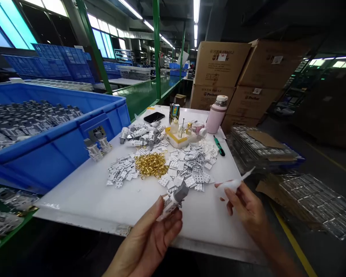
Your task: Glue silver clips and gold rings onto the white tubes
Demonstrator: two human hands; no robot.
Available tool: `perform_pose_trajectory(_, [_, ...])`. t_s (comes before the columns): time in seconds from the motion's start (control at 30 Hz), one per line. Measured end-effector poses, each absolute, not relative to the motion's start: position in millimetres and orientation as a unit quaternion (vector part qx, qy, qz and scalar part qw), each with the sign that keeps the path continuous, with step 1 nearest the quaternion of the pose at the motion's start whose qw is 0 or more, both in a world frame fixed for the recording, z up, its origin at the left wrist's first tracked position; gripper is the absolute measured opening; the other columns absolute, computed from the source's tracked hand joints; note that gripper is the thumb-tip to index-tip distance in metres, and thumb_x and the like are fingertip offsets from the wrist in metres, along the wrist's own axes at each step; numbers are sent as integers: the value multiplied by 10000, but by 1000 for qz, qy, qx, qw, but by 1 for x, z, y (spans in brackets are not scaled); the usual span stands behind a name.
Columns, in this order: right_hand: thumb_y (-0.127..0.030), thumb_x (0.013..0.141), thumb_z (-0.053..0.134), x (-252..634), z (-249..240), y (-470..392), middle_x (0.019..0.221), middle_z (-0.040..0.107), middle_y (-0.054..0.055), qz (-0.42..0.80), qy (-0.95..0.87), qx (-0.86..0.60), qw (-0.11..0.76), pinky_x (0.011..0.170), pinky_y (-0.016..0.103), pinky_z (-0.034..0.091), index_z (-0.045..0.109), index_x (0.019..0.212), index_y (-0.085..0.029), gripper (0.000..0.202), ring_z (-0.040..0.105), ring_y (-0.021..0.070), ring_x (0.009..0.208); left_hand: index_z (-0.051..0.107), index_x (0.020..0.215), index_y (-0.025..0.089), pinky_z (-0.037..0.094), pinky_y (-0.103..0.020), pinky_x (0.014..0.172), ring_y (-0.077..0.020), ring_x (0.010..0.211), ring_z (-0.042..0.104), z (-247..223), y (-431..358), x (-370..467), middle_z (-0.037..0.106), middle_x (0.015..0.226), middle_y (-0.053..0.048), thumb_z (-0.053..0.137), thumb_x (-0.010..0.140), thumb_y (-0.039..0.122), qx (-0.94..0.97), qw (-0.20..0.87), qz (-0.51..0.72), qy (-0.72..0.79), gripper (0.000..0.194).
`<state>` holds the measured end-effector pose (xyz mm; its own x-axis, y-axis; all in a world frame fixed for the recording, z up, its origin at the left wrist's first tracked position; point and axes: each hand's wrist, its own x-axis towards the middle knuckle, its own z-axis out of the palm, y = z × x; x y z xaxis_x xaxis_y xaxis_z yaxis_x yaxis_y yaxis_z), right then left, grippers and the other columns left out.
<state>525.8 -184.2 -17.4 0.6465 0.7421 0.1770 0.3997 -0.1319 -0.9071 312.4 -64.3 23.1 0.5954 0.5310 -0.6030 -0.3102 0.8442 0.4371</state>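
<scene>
My left hand [157, 234] is closed round a small white plastic assembly with a dark grey end [178, 194], held tilted above the table's front part. In my right hand [245, 207], a small white squeeze bottle [230, 186] is pinched between thumb and fingers. A thin tip on the bottle points left, towards the assembly but apart from it. Beyond both hands lie a heap of white plates with holes [190, 165], a pile of gold rings [151, 164] and smaller white pieces [122, 169]. Further back is a heap of white-and-grey assemblies [144, 134].
A blue crate [103, 123] full of similar parts stands at the left, two assemblies [98, 144] beside it. At the back are a phone [154, 117], a yellow-edged tray [177, 142] with bottles, a pink flask [216, 117] and a green cutter [219, 145]. Cartons [219, 69] stand behind.
</scene>
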Motion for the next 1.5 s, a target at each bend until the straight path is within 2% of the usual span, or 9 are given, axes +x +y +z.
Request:
perform_pose_trajectory(0.07, [-513, 898, 567, 520, -16, -193, 983, 673, 91, 236, -347, -698, 580, 456, 241, 423, 610, 1013, -193, 342, 472, 103, 525, 711, 888, 149, 599, -225, 562, -173, 691, 726, 18, -71, 315, 756, 800, -91, 735, 802, 199, 89, 899, 226, 364, 102])
perform_pose_trajectory(0.13, [-498, 853, 645, 514, -17, -200, 911, 686, 93, 315, -293, -644, 633, 438, 223, 417, 643, 1055, -185, 372, 464, 96, 514, 725, 892, 117, 586, -210, 549, -166, 683, 715, 14, -76, 316, 755, 809, -106, 774, 766, 223, 61, 914, 209, 343, 172])
perform_pose_trajectory(0.27, [-508, 802, 696, 499, -18, -201, 791, 653, 83, 351, -231, -555, 718, 493, 268, 496, 688, 969, -192, 357, 521, 132, 555, 745, 865, 106, 623, -260, 709, -165, 713, 730, 10, -77, 314, 774, 870, -108, 736, 803, 215, 63, 921, 205, 324, 127])
perform_pose_trajectory(0.37, [-503, 814, 680, 486, -13, -193, 598, 486, -8, 337, -204, -521, 757, 432, 224, 437, 652, 839, -219, 287, 408, 100, 484, 753, 903, 136, 624, -328, 771, -215, 812, 741, 9, -75, 310, 778, 890, -124, 637, 880, 255, 125, 913, 231, 312, 168])
perform_pose_trajectory(0.47, [-476, 824, 675, 477, -5, -182, 539, 303, -60, 318, -206, -510, 773, 393, 181, 373, 625, 783, -229, 255, 321, 85, 453, 729, 1077, 172, 629, -327, 706, -261, 963, 718, 8, -71, 307, 757, 1064, -151, 582, 909, 261, 167, 906, 238, 308, 240])
perform_pose_trajectory(0.57, [-483, 790, 708, 474, 0, -175, 624, 451, -19, 278, -210, -534, 770, 388, 190, 393, 652, 798, -224, 265, 357, 77, 453, 698, 1171, 187, 633, -337, 679, -276, 988, 705, 7, -67, 304, 712, 1189, -148, 593, 895, 228, 176, 901, 244, 312, 298])
perform_pose_trajectory(0.7, [-514, 781, 707, 471, 6, -169, 756, 583, 53, 203, -220, -592, 748, 400, 208, 437, 688, 826, -213, 304, 501, 127, 532, 697, 1180, 223, 634, -367, 712, -257, 910, 715, 4, -68, 304, 725, 1154, -134, 605, 889, 243, 182, 898, 265, 301, 306])
perform_pose_trajectory(1.07, [-509, 792, 702, 452, 3, -163, 765, 613, 81, 82, -302, -634, 707, 480, 276, 470, 700, 783, -209, 300, 615, 232, 692, 745, 1095, 260, 647, -362, 670, -325, 992, 702, -8, -67, 303, 712, 1170, -107, 793, 726, 262, 218, 868, 292, 336, 372])
perform_pose_trajectory(1.5, [-519, 844, 640, 440, 4, -156, 757, 622, 82, 16, -339, -691, 639, 636, 333, 491, 681, 747, -204, 331, 613, 249, 756, 754, 1071, 227, 640, -353, 672, -306, 958, 695, -10, -68, 301, 734, 1015, -118, 764, 758, 284, 218, 878, 277, 324, 317])
